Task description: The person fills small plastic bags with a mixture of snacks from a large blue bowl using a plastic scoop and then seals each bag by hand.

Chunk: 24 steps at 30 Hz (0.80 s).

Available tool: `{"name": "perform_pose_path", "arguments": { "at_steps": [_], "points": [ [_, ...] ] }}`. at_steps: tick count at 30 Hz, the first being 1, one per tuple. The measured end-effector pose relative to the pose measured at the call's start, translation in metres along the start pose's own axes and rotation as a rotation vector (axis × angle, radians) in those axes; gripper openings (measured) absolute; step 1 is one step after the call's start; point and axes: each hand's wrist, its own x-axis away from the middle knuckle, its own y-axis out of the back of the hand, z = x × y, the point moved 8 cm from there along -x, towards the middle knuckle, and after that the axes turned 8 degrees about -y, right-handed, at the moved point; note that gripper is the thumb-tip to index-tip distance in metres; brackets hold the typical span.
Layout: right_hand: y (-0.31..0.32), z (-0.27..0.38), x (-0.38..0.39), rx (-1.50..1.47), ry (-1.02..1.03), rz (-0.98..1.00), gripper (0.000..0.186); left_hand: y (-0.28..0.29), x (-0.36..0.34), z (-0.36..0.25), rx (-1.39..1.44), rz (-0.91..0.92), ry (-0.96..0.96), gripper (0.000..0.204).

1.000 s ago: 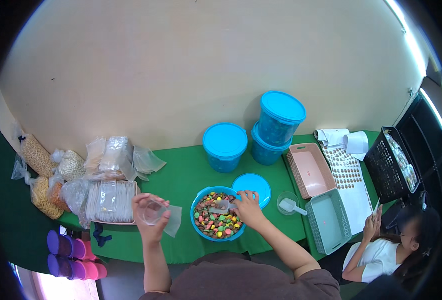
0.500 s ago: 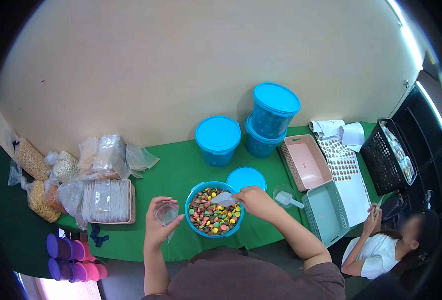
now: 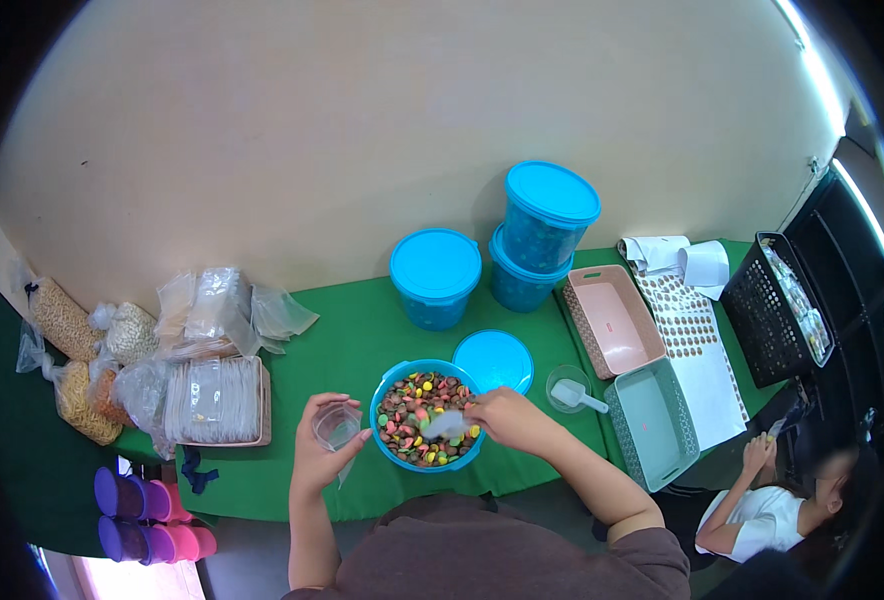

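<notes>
A blue tub point(image 3: 380, 447) stands on the green-covered table, filled with multicoloured candies point(image 3: 420, 405) in brown, pink, green and yellow. My right hand point(image 3: 507, 418) is closed on a whitish scoop point(image 3: 448, 426), its blade low over the candies and a little blurred. To the left of the tub, my left hand point(image 3: 320, 450) grips a clear plastic cup point(image 3: 336, 427). A thin clear strip hangs below that hand; what it is I cannot make out. No candies show in the cup.
A blue lid point(image 3: 493, 363) lies behind the tub, near lidded blue tubs point(image 3: 435, 280). Rightward are a dish with another scoop point(image 3: 577, 395), pink point(image 3: 617, 320) and green baskets point(image 3: 654, 425). Packed bags point(image 3: 217, 400) stand left. A person point(image 3: 762, 510) sits at right.
My right hand and the scoop have moved down and toward the front of the tub. The left hand with the cup is nearly still. The seated person has leaned lower.
</notes>
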Motion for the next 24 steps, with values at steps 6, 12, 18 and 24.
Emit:
{"name": "perform_pose_path", "arguments": {
  "at_steps": [6,12,18,24],
  "points": [
    [0.011,0.008,-0.001,-0.075,0.029,0.006,0.013,0.007,0.003,0.003,0.008,-0.023,0.0,0.054],
    [-0.012,0.005,-0.005,-0.088,0.043,-0.02,0.013,0.002,0.001,0.007,0.02,-0.003,0.006,0.055],
    [0.032,-0.007,-0.001,0.102,-0.14,-0.228,0.016,0.009,0.003,0.007,-0.035,-0.043,0.033,0.053],
    [0.018,-0.013,0.018,0.234,-0.368,-0.141,0.028,0.001,0.003,0.012,-0.116,0.009,0.05,0.054]
  ]
}}
